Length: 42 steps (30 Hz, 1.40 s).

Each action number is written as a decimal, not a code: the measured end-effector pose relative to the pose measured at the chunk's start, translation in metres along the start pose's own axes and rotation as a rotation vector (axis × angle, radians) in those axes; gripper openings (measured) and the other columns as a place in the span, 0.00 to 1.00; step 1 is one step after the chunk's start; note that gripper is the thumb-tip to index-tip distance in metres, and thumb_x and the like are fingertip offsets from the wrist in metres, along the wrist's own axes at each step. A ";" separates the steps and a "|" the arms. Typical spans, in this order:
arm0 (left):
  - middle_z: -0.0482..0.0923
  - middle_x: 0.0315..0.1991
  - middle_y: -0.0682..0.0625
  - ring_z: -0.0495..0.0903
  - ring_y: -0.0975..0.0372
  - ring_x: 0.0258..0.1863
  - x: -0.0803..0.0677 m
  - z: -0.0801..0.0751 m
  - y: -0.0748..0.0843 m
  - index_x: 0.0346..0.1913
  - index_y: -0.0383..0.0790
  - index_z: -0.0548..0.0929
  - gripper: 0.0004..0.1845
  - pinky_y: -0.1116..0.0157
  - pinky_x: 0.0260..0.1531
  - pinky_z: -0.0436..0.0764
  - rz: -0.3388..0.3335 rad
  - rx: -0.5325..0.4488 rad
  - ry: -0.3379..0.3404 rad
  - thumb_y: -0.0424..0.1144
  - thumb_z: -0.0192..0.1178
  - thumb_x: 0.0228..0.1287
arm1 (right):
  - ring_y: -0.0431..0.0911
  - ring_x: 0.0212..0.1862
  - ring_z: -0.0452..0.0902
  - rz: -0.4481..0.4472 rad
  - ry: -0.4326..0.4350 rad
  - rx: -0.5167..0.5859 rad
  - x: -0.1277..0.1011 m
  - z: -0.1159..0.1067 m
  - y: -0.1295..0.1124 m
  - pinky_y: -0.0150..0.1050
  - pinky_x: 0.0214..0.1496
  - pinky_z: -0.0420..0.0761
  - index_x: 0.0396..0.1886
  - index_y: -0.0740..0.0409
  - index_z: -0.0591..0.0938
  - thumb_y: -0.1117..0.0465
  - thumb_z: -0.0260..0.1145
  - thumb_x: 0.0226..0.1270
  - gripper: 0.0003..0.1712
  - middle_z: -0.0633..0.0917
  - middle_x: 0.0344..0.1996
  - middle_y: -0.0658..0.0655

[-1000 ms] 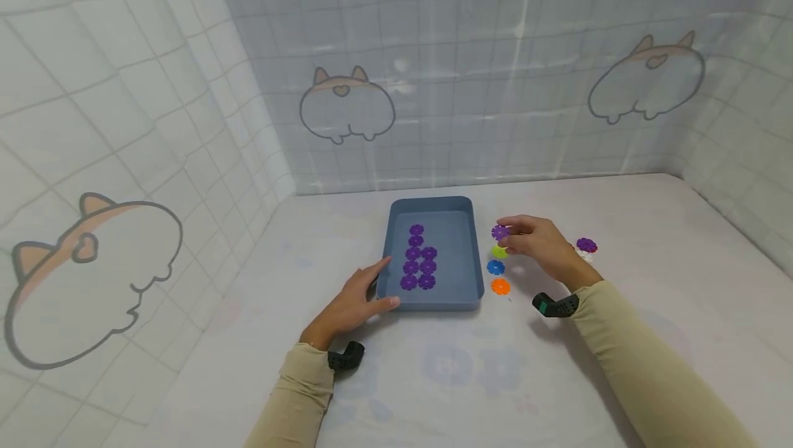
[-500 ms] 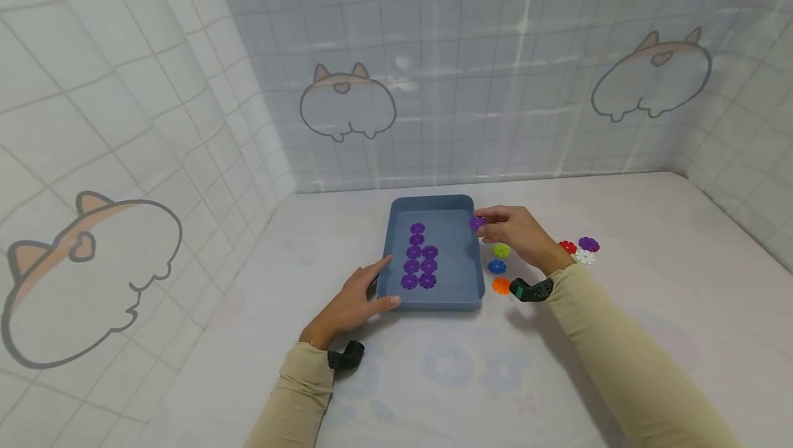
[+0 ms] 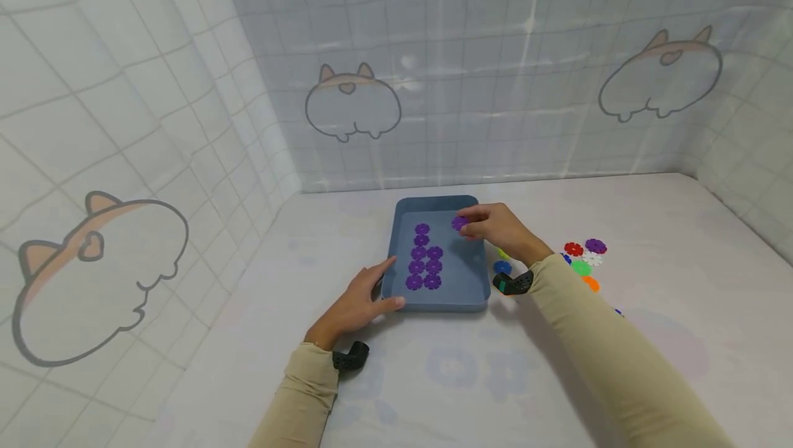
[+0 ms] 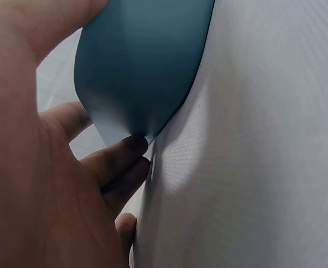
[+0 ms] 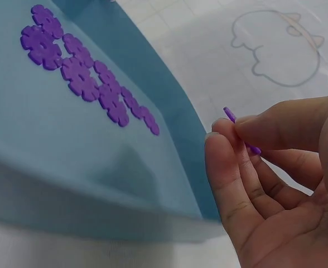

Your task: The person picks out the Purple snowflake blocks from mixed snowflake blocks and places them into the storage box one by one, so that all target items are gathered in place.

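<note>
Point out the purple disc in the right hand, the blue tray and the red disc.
purple disc (image 3: pixel 459 223), head view, its face.
blue tray (image 3: pixel 434 305), head view, near rim.
red disc (image 3: pixel 573 249), head view, centre.

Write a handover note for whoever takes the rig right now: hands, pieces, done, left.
Left hand: open, resting against the near left corner of the blue plastic tray, steadying it.
Right hand: pinches one purple flower-shaped plastic disc above the tray's far right part, not yet set down.
Done: eight purple discs lie flat in two touching columns on the tray floor.
Left: place the held disc. One more purple disc sits on the white table right of the tray, among the red, white, green, orange and blue ones.
</note>
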<state>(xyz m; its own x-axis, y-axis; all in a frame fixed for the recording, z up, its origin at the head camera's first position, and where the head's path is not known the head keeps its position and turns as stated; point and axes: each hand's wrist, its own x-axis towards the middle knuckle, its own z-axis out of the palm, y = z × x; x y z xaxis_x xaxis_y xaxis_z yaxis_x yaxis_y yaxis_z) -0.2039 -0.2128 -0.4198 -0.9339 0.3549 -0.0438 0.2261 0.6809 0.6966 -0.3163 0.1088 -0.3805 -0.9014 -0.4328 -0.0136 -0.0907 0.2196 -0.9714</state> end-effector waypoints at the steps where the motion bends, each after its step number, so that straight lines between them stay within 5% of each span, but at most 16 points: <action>1: 0.52 0.79 0.47 0.44 0.48 0.78 0.000 0.000 0.000 0.81 0.55 0.53 0.47 0.44 0.74 0.42 0.002 0.002 0.000 0.64 0.61 0.65 | 0.63 0.55 0.80 -0.003 -0.002 -0.012 0.002 0.002 0.000 0.51 0.62 0.77 0.67 0.65 0.76 0.65 0.66 0.71 0.26 0.81 0.57 0.66; 21: 0.54 0.78 0.49 0.48 0.48 0.77 0.000 0.000 -0.001 0.81 0.57 0.54 0.47 0.40 0.72 0.48 -0.012 -0.006 0.015 0.64 0.62 0.64 | 0.61 0.52 0.82 0.019 -0.024 -0.072 0.032 0.026 -0.006 0.49 0.54 0.82 0.64 0.69 0.77 0.69 0.66 0.68 0.25 0.81 0.53 0.67; 34: 0.53 0.79 0.48 0.44 0.48 0.78 -0.001 0.000 0.005 0.81 0.56 0.53 0.47 0.45 0.74 0.41 -0.034 0.021 0.011 0.64 0.62 0.64 | 0.46 0.33 0.83 -0.003 -0.025 -0.355 0.045 0.032 -0.001 0.40 0.39 0.82 0.61 0.70 0.80 0.70 0.65 0.65 0.24 0.86 0.43 0.62; 42: 0.53 0.79 0.48 0.44 0.48 0.78 -0.002 0.001 0.005 0.81 0.56 0.53 0.47 0.45 0.74 0.41 -0.034 0.014 0.012 0.63 0.62 0.65 | 0.47 0.35 0.83 0.034 -0.026 -0.501 0.049 0.040 -0.002 0.40 0.37 0.83 0.57 0.66 0.83 0.70 0.66 0.62 0.22 0.86 0.42 0.60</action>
<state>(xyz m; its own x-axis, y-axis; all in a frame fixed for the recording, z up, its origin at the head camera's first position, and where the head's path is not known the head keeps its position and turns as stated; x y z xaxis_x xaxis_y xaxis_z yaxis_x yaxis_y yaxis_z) -0.2006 -0.2092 -0.4166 -0.9444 0.3235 -0.0590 0.1976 0.7016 0.6846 -0.3435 0.0520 -0.3890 -0.8972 -0.4382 -0.0552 -0.2594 0.6240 -0.7371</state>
